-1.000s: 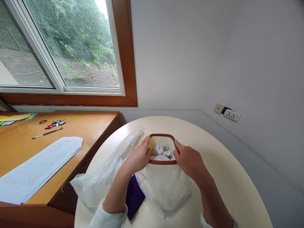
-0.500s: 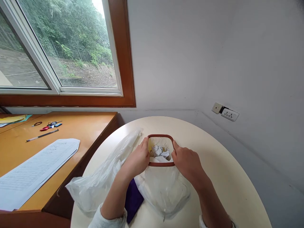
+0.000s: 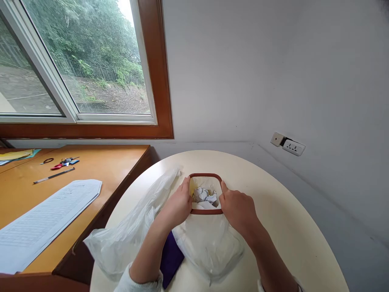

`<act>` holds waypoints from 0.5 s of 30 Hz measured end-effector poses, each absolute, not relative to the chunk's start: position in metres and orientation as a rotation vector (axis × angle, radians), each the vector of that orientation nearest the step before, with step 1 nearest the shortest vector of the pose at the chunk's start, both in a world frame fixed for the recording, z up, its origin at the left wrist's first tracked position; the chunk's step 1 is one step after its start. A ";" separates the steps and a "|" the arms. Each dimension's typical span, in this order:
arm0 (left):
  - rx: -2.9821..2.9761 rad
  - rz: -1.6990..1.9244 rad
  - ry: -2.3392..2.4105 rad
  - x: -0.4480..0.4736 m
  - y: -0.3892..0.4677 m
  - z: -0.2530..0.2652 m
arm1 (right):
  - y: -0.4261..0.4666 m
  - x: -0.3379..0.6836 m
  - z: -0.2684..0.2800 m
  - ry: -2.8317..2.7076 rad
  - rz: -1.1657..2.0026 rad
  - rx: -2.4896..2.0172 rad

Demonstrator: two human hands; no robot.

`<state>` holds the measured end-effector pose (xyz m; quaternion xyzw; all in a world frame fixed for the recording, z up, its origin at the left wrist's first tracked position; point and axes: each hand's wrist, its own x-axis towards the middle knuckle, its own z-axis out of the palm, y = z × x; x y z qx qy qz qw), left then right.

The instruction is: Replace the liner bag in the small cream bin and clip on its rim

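A small trash bin with a brown rectangular rim (image 3: 206,211) stands on the round table, lined with a translucent plastic bag (image 3: 209,247) that hangs over its near side. Crumpled white paper (image 3: 204,195) lies inside. My left hand (image 3: 179,202) is closed on the rim's left side, and my right hand (image 3: 238,209) grips the right side with its thumb along the edge. Left of my left arm lies another crumpled clear plastic bag (image 3: 130,227). A dark purple cloth or packet (image 3: 172,257) is partly hidden under my left forearm and the bin's bag.
The cream round table (image 3: 282,227) meets the wall at the back. To the left, a wooden desk (image 3: 121,158) holds written sheets (image 3: 51,221), a pen (image 3: 54,175), keys (image 3: 67,162), a black ring-shaped item (image 3: 48,161) and folders (image 3: 18,155). A wall socket (image 3: 293,147) is at right.
Both hands stay on the bin's rim and the bin stays in place. The whole view has shifted very slightly; nothing else visibly differs.
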<state>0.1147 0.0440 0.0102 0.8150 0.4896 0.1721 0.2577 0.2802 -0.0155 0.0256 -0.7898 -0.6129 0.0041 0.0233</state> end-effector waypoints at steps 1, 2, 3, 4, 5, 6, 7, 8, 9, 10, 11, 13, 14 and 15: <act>2.203 0.471 1.328 0.115 0.044 0.011 | -0.015 0.280 0.025 -1.899 0.002 -2.441; 2.197 0.473 1.327 0.115 0.043 0.011 | -0.015 0.280 0.025 -1.901 -0.007 -2.437; 2.191 0.476 1.325 0.115 0.043 0.012 | -0.015 0.280 0.025 -1.904 -0.013 -2.434; 2.186 0.477 1.325 0.115 0.043 0.012 | -0.015 0.280 0.025 -1.906 -0.014 -2.432; 2.182 0.477 1.326 0.115 0.043 0.012 | -0.015 0.280 0.025 -1.904 -0.010 -2.434; 2.181 0.476 1.328 0.116 0.043 0.012 | -0.016 0.279 0.025 -1.904 -0.004 -2.439; 2.181 0.478 1.330 0.116 0.043 0.012 | -0.016 0.279 0.026 -1.906 0.004 -2.446; 2.181 0.482 1.334 0.116 0.043 0.012 | -0.016 0.279 0.026 -1.908 0.011 -2.455; 2.181 0.488 1.336 0.116 0.043 0.012 | -0.016 0.278 0.027 -1.909 0.019 -2.467; 2.184 0.498 1.334 0.116 0.043 0.012 | -0.016 0.278 0.028 -1.909 0.028 -2.481; 2.190 0.509 1.328 0.116 0.043 0.011 | -0.017 0.277 0.028 -1.909 0.035 -2.491; 2.207 0.510 1.325 0.116 0.043 0.011 | -0.017 0.276 0.029 -1.910 0.057 -2.504; 2.218 0.502 1.329 0.116 0.043 0.011 | -0.017 0.275 0.030 -1.911 0.066 -2.506; 2.226 0.497 1.333 0.116 0.043 0.010 | -0.018 0.275 0.030 -1.910 0.073 -2.504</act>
